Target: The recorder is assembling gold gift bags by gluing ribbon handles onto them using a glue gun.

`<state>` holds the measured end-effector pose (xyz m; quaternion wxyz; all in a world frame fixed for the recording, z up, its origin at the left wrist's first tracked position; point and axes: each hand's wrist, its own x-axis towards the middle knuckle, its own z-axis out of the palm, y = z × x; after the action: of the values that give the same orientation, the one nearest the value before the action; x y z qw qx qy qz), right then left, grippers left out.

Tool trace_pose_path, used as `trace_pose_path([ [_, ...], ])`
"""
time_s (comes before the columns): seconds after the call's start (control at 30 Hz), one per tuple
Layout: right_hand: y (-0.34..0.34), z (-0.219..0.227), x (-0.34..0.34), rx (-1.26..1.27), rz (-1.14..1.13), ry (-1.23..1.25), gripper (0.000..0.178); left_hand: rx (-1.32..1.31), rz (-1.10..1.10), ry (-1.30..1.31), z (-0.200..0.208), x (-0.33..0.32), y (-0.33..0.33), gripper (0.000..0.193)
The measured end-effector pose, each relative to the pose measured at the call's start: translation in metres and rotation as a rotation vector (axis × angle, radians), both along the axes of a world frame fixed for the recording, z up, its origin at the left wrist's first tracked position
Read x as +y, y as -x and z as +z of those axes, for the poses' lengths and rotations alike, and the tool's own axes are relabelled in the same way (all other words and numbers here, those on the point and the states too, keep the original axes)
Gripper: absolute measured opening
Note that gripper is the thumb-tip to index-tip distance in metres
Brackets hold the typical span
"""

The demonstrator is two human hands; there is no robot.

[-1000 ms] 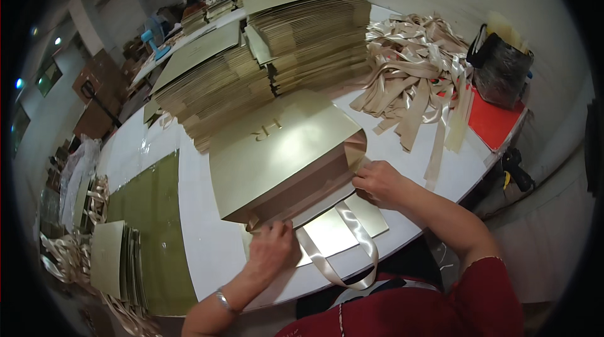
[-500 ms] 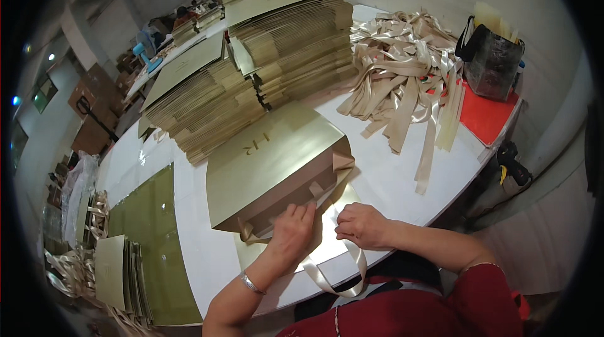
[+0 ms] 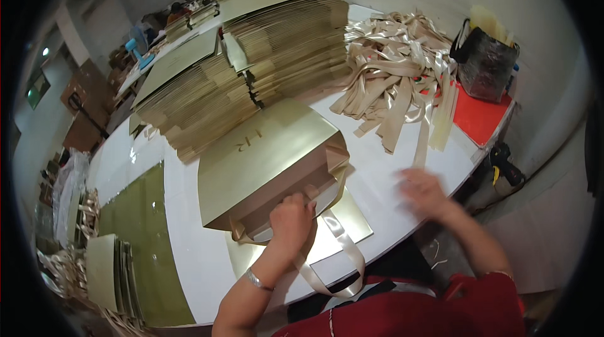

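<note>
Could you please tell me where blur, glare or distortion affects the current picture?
Head view: the right hand is blurred, while the left hand looks sharper; head view: bright glare on the gold bag and sheen on the ribbon pile; head view: the white table has a bowed near edge, and the picture's corners are black.

Room over the white tabletop point(image 3: 371, 170) is left between the gold paper bag point(image 3: 267, 148) and the satin ribbon pile point(image 3: 402, 73). The far side is blocked by tall bag stacks point(image 3: 289, 38); the near edge is crossed by a ribbon handle point(image 3: 357, 259). The bag's mouth is partly obstructed by the left hand point(image 3: 292, 222).
</note>
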<state>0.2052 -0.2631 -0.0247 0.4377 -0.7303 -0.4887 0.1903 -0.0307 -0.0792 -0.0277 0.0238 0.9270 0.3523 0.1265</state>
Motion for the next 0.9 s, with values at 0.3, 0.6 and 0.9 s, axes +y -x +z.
trace_pose_path([
  [0.3,-0.221,-0.028,-0.239,0.140,-1.157,0.391,0.033,-0.571,-0.266,0.392,-0.018,0.003,-0.007,0.014],
  [0.6,-0.170,-0.074,-0.195,1.220,-0.730,-0.510,0.028,-0.338,-0.374,0.134,-0.009,-0.004,-0.014,0.006],
  [0.9,-0.043,-0.008,-0.134,0.655,-0.652,-0.574,0.052,-0.955,0.082,1.192,-0.009,-0.011,-0.022,0.013],
])
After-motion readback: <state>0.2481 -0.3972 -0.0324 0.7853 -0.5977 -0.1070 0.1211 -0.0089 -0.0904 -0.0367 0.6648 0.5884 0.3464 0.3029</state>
